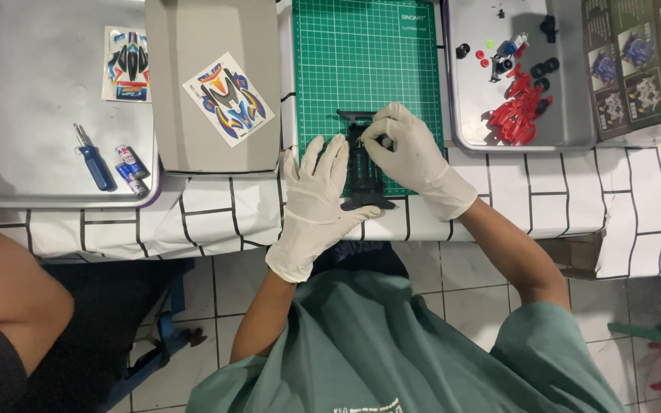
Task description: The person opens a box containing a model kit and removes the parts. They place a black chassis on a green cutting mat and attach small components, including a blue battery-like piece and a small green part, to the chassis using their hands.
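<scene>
Both hands gloved in white, working over the near edge of a green cutting mat (369,53) on the bench (545,199).

Left hand (317,195) — palm down, fingers spread wide and flat, pressed against the left side of a black toy-car chassis (365,172); it steadies the part and grips nothing. Forearm comes up from below, wrist bent slightly inward.

Right hand (407,149) — fingers curled narrow, thumb and forefinger pinched at the top of the chassis; whether a small piece sits between the fingertips I cannot tell. Forearm angles in from lower right.

Chassis lies lengthwise on the mat's near edge, between the two hands.

Nearby: red plastic parts (518,115) in a metal tray at right — sticker sheet (228,99) on a grey box, blue screwdriver (95,160) at left.
</scene>
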